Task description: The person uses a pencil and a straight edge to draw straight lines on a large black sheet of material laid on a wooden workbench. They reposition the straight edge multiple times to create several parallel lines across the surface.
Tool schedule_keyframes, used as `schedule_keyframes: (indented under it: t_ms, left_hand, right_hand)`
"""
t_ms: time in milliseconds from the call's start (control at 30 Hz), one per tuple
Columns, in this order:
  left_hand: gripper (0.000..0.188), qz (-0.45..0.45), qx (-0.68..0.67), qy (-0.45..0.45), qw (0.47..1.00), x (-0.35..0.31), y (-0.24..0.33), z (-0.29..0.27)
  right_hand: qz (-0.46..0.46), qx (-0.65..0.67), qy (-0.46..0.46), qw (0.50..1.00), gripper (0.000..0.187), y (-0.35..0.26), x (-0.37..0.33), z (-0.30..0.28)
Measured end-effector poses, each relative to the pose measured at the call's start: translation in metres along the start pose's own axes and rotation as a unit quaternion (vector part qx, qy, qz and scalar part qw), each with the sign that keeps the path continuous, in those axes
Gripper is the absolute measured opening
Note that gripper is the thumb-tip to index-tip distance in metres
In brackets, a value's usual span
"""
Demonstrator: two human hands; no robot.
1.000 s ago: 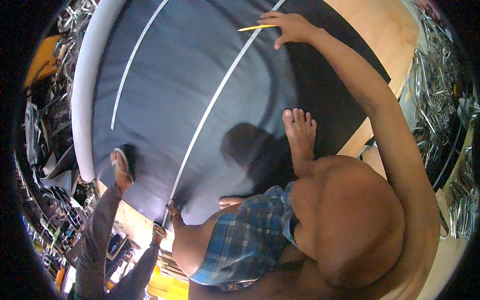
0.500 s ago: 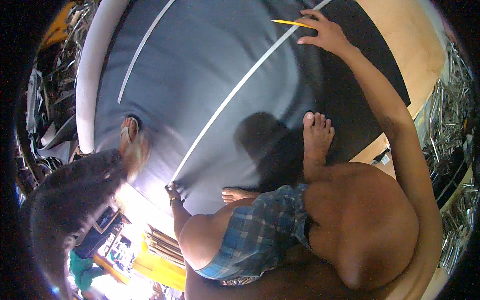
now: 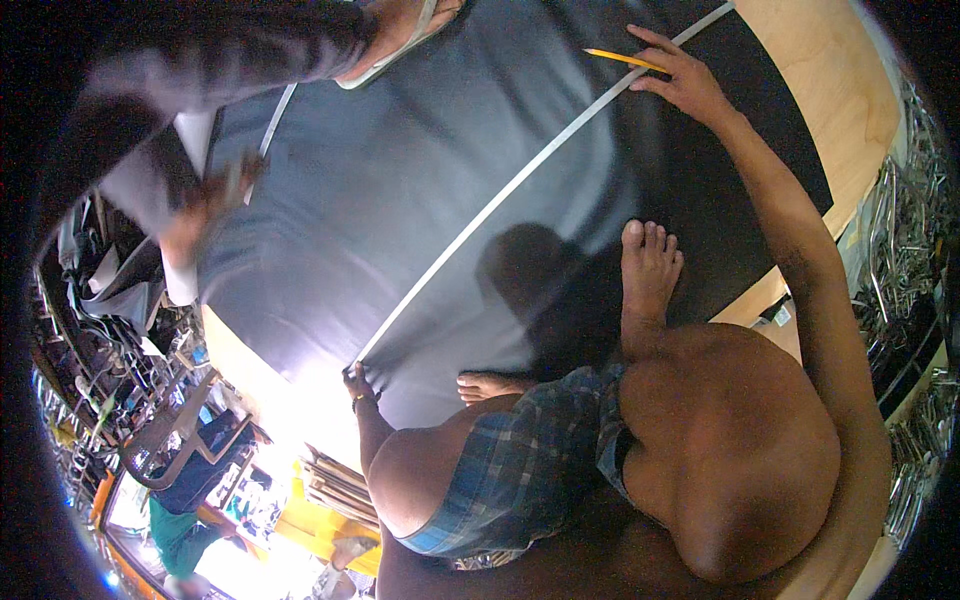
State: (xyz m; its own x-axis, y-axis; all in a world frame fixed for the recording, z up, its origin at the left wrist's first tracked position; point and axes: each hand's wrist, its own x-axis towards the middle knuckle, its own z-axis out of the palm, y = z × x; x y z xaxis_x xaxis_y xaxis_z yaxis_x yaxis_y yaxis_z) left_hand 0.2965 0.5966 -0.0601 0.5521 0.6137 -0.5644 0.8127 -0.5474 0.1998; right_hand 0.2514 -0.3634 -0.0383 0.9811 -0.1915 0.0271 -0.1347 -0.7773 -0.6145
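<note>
A wide sheet of black material (image 3: 420, 140) lies spread beneath me, with a long thin pale strip (image 3: 500, 202), like a straightedge, running diagonally across it. My left hand (image 3: 358, 382) is closed at the strip's near end; its fingers are small and partly dark. Far right, my right hand (image 3: 688, 85) holds a yellow pencil (image 3: 625, 61) between its fingers, its tip pointing left. Thumb and fingers of that hand also rest at the strip, near its far end. A second pale strip (image 3: 272, 125) lies to the left, partly covered by another person's leg.
Another person's sandalled foot (image 3: 410, 40) is on the sheet at top left; their other foot (image 3: 205, 210) is blurred. My bare foot (image 3: 650, 262) stands on the sheet. Bare wood (image 3: 850, 90) borders it at right. Piled metal pieces (image 3: 890, 235) lie beyond; a pale roll (image 3: 182, 285) is left.
The other person has stepped from the lower left toward the top left, across the second strip. The sheet, strip and my hands appear slightly shifted right in view; my hold looks the same.
</note>
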Motion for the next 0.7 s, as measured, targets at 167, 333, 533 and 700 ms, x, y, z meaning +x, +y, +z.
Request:
schedule_keyframes:
  t_ms: [167, 333, 533, 700]
  left_hand:
    - [0.097, -0.019, 0.003, -0.009, 1.000, -0.007, 0.006, -0.002]
    - [0.092, -0.038, 0.024, -0.021, 0.999, -0.013, 0.014, -0.004]
    - [0.090, -0.032, 0.027, -0.022, 0.999, -0.014, 0.015, -0.002]
    - [0.089, -0.027, 0.030, -0.024, 0.999, -0.013, 0.016, -0.002]
  right_hand:
    - [-0.005, -0.011, 0.009, 1.000, 0.038, 0.003, 0.000, 0.006]
    - [0.028, -0.014, 0.000, 1.000, 0.036, 0.003, 0.001, 0.010]
    - [0.030, -0.012, -0.003, 0.999, 0.037, 0.000, 0.004, 0.010]
    - [0.051, -0.049, -0.006, 0.997, 0.035, -0.003, 0.006, 0.010]
